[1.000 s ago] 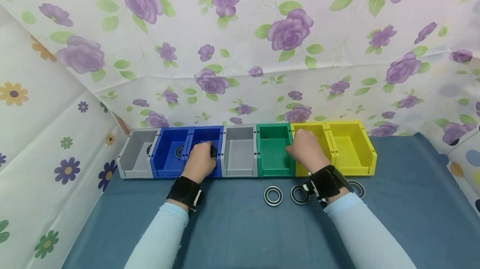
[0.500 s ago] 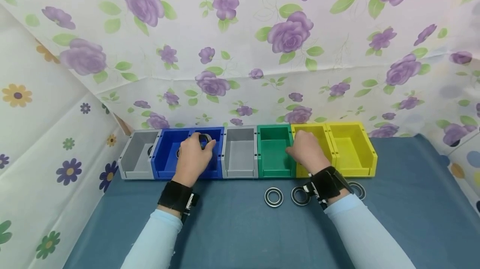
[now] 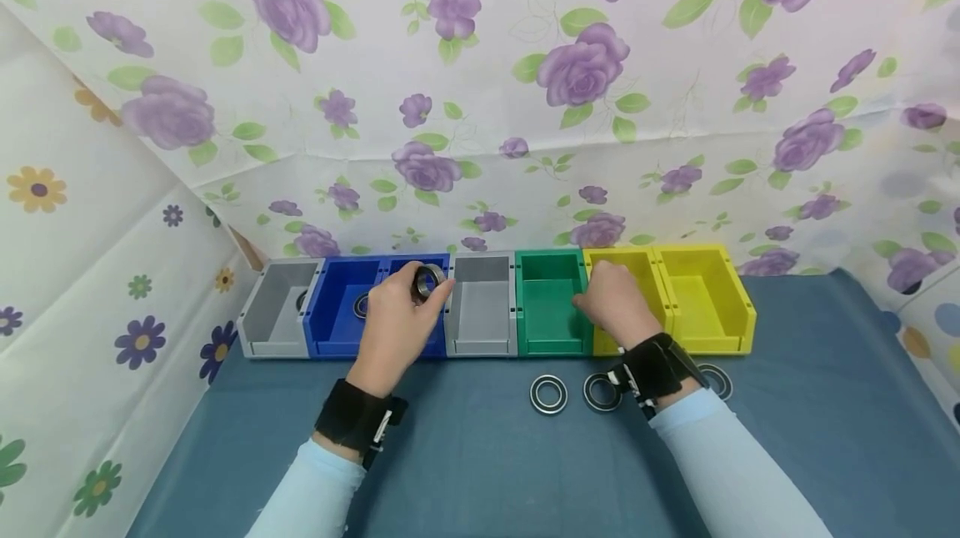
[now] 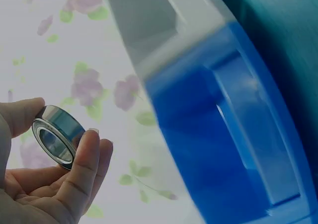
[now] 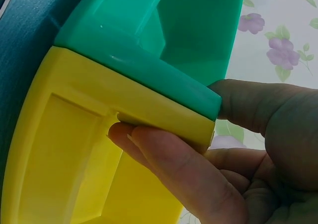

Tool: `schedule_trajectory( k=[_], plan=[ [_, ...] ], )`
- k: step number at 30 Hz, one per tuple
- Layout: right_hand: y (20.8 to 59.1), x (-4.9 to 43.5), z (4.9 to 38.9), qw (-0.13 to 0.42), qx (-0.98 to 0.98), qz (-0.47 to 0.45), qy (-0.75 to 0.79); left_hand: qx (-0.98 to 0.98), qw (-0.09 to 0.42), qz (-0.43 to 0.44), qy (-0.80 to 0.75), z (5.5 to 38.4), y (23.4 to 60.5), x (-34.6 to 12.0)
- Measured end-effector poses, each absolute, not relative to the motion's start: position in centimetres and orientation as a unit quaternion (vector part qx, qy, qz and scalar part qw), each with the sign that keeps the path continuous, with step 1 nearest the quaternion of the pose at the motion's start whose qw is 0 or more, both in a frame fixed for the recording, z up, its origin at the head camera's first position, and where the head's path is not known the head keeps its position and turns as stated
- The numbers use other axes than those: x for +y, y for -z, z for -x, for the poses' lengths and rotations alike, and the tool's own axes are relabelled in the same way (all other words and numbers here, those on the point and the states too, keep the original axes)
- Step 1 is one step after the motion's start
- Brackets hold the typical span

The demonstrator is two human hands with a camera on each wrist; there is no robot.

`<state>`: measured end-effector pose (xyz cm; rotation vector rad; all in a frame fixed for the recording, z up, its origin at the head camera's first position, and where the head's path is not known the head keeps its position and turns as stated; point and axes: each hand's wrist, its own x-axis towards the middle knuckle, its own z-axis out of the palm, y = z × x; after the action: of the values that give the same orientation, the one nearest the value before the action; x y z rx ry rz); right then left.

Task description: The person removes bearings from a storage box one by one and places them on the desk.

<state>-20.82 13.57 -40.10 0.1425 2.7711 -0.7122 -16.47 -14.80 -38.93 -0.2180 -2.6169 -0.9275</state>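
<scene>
A metal ball bearing (image 4: 62,120) is pinched between the thumb and fingers of my left hand (image 3: 396,325). It is tilted on edge, above the right-hand blue bin (image 4: 198,134). My right hand (image 3: 618,302) grips the adjoining side walls of the green bin (image 5: 134,70) and the left yellow bin (image 5: 54,154). In the right wrist view the thumb lies on the green side and the fingers reach inside the yellow one. Another bearing (image 3: 360,305) lies in the left-hand blue bin (image 3: 330,325). Part of one shows in the far-left grey bin (image 3: 270,313).
Three bearings lie on the blue tablecloth (image 3: 480,463) before the bins: one bearing (image 3: 535,394) at the left, a second (image 3: 589,392), and a third (image 3: 723,379) partly behind my right forearm. The bins stand in one row against a flowered backdrop (image 3: 495,104).
My left hand has lifted the bearing up out of the right-hand blue bin, turning to show it, and has shifted slightly right in the last half second. My right hand has stayed put.
</scene>
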Motion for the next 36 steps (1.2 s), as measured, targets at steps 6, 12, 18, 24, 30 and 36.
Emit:
schedule_trajectory(
  k=[6, 12, 18, 24, 30, 36],
  plan=[
    [40.2, 13.7, 20.8, 0.131, 0.959, -0.045, 0.247, -0.922, 0.188, 0.112, 0.319, 15.1, 38.1, -13.5],
    [40.3, 13.7, 20.8, 0.137, 0.958, -0.045, 0.248, -0.922, 0.180, 0.134, 0.315, 14.1, 37.7, -12.4],
    [40.2, 13.6, 20.9, 0.140, 0.957, -0.048, 0.249, -0.924, 0.168, 0.151, 0.308, 13.3, 37.7, -11.5],
    [40.1, 13.6, 20.9, 0.137, 0.959, -0.048, 0.244, -0.928, 0.144, 0.173, 0.298, 12.6, 38.6, -11.2],
    [40.0, 13.6, 20.9, 0.136, 0.960, -0.047, 0.239, -0.932, 0.123, 0.176, 0.291, 12.0, 39.9, -11.0],
    [40.0, 13.6, 20.8, 0.132, 0.961, -0.046, 0.240, -0.937, 0.087, 0.165, 0.297, 11.2, 41.3, -10.7]
  ],
)
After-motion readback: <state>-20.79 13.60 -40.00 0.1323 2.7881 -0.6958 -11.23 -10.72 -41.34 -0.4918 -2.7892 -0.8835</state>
